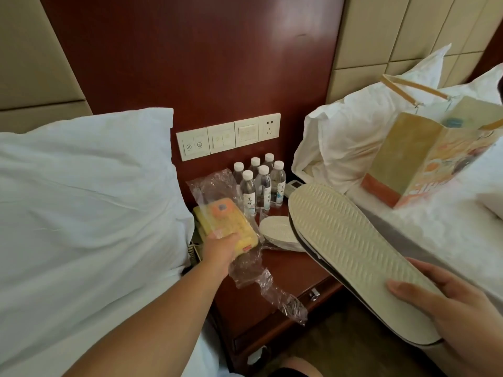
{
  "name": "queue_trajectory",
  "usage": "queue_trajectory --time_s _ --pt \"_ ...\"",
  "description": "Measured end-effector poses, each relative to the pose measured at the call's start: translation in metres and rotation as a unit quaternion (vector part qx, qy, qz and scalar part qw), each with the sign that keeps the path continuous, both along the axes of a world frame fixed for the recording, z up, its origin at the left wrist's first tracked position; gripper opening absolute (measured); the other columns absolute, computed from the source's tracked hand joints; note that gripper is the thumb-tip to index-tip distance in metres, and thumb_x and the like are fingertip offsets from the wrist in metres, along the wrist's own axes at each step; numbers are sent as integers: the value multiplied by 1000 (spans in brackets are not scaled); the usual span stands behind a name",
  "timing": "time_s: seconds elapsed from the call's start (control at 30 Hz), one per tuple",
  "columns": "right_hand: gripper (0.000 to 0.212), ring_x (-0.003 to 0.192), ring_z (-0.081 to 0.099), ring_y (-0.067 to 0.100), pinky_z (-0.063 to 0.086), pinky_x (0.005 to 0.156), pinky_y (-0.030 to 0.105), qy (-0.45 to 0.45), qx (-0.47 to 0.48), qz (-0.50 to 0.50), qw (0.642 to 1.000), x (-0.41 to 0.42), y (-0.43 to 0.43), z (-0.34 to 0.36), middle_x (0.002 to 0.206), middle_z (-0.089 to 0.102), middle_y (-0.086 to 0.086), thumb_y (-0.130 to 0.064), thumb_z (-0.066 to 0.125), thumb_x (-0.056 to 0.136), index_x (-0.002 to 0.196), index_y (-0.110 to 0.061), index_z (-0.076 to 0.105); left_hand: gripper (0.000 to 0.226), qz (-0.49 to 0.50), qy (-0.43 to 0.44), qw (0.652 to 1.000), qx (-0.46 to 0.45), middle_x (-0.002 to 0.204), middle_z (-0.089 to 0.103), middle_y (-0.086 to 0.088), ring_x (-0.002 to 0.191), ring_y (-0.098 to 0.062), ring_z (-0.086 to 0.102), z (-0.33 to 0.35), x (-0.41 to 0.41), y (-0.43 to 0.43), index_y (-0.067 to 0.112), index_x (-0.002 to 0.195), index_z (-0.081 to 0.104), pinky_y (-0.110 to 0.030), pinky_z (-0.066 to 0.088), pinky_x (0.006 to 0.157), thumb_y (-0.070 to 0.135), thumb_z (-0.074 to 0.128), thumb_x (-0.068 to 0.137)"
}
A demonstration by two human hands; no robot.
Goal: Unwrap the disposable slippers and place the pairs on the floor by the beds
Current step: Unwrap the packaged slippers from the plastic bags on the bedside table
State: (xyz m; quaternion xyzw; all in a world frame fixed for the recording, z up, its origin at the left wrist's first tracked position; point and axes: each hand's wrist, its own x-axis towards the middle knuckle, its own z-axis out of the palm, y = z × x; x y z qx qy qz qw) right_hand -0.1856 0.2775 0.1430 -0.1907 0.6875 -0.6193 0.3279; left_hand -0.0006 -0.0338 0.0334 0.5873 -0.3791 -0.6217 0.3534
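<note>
The slipper [353,248] held in the right hand [449,308] shows a matt, ribbed, rubbery sole. The wrapper [261,281] gripped in the left hand [220,251] is clear, crinkled, glossy plastic. Beneath that hand, the table [288,270] is polished reddish wood.

My left hand [220,250] grips a yellow-cased phone [230,227] and a clear plastic wrapper [251,270] over the nightstand's [288,268] left edge. My right hand [457,308] holds white slippers [353,248] sole-up over its right edge.

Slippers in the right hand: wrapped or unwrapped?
Unwrapped: slippers in the right hand show a bare ribbed sole, no film; the clear wrapper hangs from the left hand.
</note>
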Motion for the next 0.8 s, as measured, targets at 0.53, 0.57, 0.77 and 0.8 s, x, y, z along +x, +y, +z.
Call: queue_trajectory --time_s 0.53,0.57,0.77,0.8 --pt "62 83 75 30 60 66 42 -47 -24 32 998 27 -36 -8 96 78 3 -31 89 50 109 -28 69 66 28 -179 978 -99 117 51 -2 94 -22 57 -12 22 36 22 131 47 -40 51 77 37 69 70" --pt "63 84 75 30 60 66 42 -51 -32 31 998 29 -38 -5 97 77 3 -30 89 51 111 -27 68 62 17 -147 980 -132 122 52 1 98 -20 57 1 22 38 24 131 48 -40 52 78 35 67 73" --pt "46 92 73 33 61 67 40 -104 -105 66 987 53 -49 9 105 76 9 -26 85 63 107 -26 71 44 -283 86 949 -109 113 67 -3 100 -22 66 85 21 89 26 122 57 -41 54 86 41 64 81" --pt "42 93 73 33 61 68 40 -104 -112 82 985 58 -49 10 106 76 10 -27 86 63 103 -28 73 42 -316 137 935 -87 114 67 -8 101 -27 67 90 20 101 22 121 57 -42 53 85 39 64 84"
